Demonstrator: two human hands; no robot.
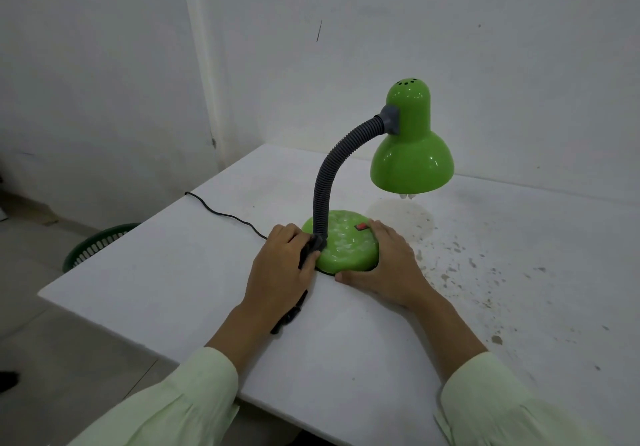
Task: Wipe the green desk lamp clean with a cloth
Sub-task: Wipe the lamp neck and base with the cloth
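Observation:
A green desk lamp (412, 154) stands on a white table (180, 272), with a grey flexible neck (327, 182) and a round green base (346, 244) that carries a red switch. My left hand (280, 269) holds a dark cloth (308, 253) against the left side of the base, at the foot of the neck. The cloth's tail shows below my wrist. My right hand (384, 265) rests flat against the right side of the base, its thumb on the table in front.
A black power cord (221, 215) runs from the base leftward over the table's edge. A green basket (97, 244) sits on the floor at the left. The table's right part (485, 272) is speckled with stains. White walls stand close behind.

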